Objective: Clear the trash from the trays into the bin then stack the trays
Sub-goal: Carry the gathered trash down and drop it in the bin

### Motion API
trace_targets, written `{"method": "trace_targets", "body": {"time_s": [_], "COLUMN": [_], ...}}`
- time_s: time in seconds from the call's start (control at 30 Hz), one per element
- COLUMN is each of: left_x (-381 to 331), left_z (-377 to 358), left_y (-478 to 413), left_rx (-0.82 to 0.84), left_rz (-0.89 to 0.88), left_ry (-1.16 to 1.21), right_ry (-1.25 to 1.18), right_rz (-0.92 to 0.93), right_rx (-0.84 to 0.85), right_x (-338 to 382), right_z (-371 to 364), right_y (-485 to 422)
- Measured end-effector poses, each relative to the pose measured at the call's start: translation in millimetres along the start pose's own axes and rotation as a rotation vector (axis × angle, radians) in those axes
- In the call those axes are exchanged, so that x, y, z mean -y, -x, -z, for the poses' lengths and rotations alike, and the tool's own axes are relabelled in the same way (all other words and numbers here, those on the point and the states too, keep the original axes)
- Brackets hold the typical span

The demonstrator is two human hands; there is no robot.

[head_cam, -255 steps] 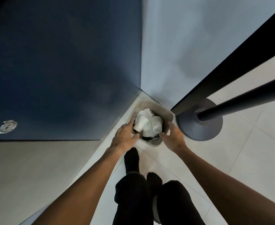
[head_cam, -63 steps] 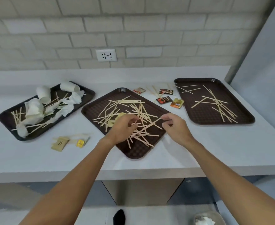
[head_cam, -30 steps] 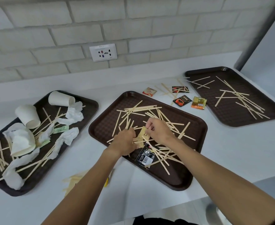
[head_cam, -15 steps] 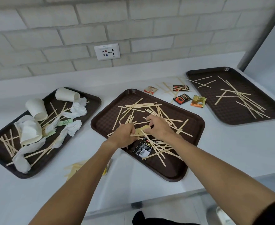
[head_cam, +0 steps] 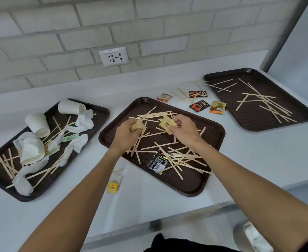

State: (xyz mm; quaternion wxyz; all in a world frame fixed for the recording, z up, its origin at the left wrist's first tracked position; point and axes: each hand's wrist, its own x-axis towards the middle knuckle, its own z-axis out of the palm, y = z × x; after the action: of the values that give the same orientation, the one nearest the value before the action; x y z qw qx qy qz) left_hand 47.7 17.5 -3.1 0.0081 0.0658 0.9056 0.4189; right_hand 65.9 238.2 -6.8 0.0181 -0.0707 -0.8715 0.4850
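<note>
Head view: the one camera, looking down at the counter (head_cam: 258, 160).
Left grip (head_cam: 126, 132): fingers curled round a tan packet (head_cam: 138, 126), over the middle tray (head_cam: 195, 192).
Right grip (head_cam: 183, 130): pinches a second tan packet (head_cam: 166, 124) above the same tray.
Middle tray: strewn with wooden sticks (head_cam: 176, 157) and a black sachet (head_cam: 157, 161).
Left tray (head_cam: 98, 110): paper cups (head_cam: 37, 124), crumpled napkins (head_cam: 84, 120), sticks.
Right tray (head_cam: 258, 124): scattered sticks.
Bin (head_cam: 253, 237): probably the blurred pale shape at lower right.

I see a café or canteen counter (head_cam: 258, 160): brown serving trays (head_cam: 191, 182), paper cups (head_cam: 37, 124), wooden stirrers (head_cam: 262, 96), sachets (head_cam: 199, 105).
</note>
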Motion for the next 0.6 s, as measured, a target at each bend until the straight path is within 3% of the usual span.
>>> {"method": "trace_targets", "body": {"time_s": [0.27, 0.5, 0.6], "left_x": [-74.7, -169.7, -210.9], "left_z": [-64.7, -171.5, -224.3], "left_y": [1.2, 37.9, 72.1], "left_rx": [0.065, 0.093, 0.197], "left_rz": [-0.197, -0.186, -0.228], "left_ry": [0.083, 0.283, 0.329], "right_ry": [-0.176, -0.264, -0.292], "right_rz": [-0.058, -0.074, -0.125], "right_rx": [-0.162, -0.309, -0.408], "right_x": [-32.5, -107.9, -147.6], "right_z": [82.9, 202.4, 250.5], "right_y": [29.1, 98.2, 136.0]}}
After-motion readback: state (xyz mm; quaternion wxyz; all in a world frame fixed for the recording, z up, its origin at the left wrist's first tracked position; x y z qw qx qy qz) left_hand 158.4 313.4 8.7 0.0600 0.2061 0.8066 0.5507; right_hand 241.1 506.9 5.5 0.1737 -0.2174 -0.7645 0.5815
